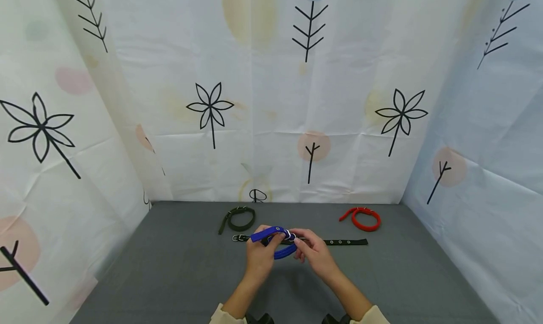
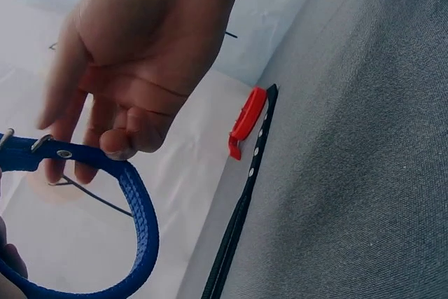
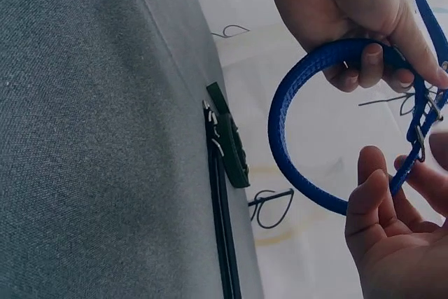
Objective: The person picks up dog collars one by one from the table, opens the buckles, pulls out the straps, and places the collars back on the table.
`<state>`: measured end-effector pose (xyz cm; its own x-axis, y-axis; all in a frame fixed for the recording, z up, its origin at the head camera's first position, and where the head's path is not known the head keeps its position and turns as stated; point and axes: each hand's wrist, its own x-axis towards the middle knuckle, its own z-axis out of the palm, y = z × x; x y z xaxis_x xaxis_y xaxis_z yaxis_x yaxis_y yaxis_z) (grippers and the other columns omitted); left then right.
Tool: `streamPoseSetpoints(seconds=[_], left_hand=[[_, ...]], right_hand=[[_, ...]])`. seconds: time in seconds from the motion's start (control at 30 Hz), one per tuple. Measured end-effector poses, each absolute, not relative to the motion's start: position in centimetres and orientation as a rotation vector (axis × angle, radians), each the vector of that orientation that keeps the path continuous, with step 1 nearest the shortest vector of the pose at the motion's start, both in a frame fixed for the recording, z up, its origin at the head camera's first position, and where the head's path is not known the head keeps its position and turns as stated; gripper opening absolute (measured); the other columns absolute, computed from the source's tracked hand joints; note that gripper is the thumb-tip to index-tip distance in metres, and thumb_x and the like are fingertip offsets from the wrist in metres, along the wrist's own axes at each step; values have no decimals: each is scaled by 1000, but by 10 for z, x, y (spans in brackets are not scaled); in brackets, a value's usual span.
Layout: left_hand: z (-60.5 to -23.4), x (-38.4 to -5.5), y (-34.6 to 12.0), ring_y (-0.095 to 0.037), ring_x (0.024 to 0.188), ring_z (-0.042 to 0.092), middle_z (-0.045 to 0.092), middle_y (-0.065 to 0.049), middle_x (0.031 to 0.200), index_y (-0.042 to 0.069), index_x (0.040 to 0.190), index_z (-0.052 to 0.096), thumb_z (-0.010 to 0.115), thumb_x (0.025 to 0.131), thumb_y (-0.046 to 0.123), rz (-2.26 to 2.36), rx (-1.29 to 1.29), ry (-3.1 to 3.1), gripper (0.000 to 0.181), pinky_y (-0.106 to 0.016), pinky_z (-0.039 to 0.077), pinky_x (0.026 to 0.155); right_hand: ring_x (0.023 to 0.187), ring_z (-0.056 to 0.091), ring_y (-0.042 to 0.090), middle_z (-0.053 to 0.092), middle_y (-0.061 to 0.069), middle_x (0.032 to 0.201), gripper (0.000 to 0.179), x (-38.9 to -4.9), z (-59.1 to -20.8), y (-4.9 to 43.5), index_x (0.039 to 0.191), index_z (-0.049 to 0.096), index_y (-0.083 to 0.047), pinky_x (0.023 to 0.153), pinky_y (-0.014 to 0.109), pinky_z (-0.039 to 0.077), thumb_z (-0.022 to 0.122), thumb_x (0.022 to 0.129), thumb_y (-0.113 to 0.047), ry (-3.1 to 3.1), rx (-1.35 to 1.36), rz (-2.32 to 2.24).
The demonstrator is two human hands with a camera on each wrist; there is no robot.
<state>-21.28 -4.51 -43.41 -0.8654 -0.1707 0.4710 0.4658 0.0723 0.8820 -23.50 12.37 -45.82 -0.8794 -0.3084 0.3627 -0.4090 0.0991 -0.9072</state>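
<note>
A blue collar [image 1: 285, 253] with a metal buckle is held up in a loop, above the grey table, between both hands. My left hand [image 1: 259, 257] pinches it on the left, thumb near the buckle; in the right wrist view its fingers [image 3: 372, 63] curl through the loop. The strap's free end [image 3: 428, 19] sticks out past that hand. On the buckle's other side, my right hand [image 1: 319, 255] holds the strap between thumb and fingers, as the left wrist view also shows. Metal fittings [image 2: 42, 142] and an eyelet lie along the strap there.
Behind the hands a black collar [image 1: 347, 242] lies stretched out flat, its middle hidden by them. A dark green collar [image 1: 241, 228], coiled, rests at the back left; a coiled red collar [image 1: 368, 228] lies at the back right. Patterned white cloth [image 1: 271, 102] surrounds the table's back and sides.
</note>
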Motion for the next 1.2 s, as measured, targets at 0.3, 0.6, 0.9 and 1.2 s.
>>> streamPoseSetpoints(seconds=[0.3,0.6,0.9,1.2], left_hand=[[-433,-212,-45,-10,71,61,68,-6,80,1,86,65,75,84,4,-1841,-250,-1872,11,-25,50,64],[-432,-212,-46,-21,68,60,67,-8,79,3,85,65,74,84,3,-1812,-281,-1864,9,-24,48,60],[-429,-211,-47,-19,66,56,64,-3,74,3,78,62,75,83,2,-1812,-258,-1838,14,-28,46,60],[-432,-212,-50,-18,67,56,65,-5,75,4,79,62,75,84,5,-1779,-289,-1931,14,-24,44,60]], right_hand=[[60,58,20,52,23,96,26,-237,-467,123,121,60,6,52,30,49,51,102,-9,-2320,635,1920],[60,59,21,55,15,88,17,-240,-473,123,98,62,0,52,31,49,52,102,-13,-2376,508,1928],[63,62,32,59,19,74,28,-232,-463,122,94,54,10,54,34,50,44,105,-15,-2440,488,1992],[54,54,18,57,21,80,27,-243,-471,129,116,61,5,49,34,49,48,103,-15,-2426,619,1899]])
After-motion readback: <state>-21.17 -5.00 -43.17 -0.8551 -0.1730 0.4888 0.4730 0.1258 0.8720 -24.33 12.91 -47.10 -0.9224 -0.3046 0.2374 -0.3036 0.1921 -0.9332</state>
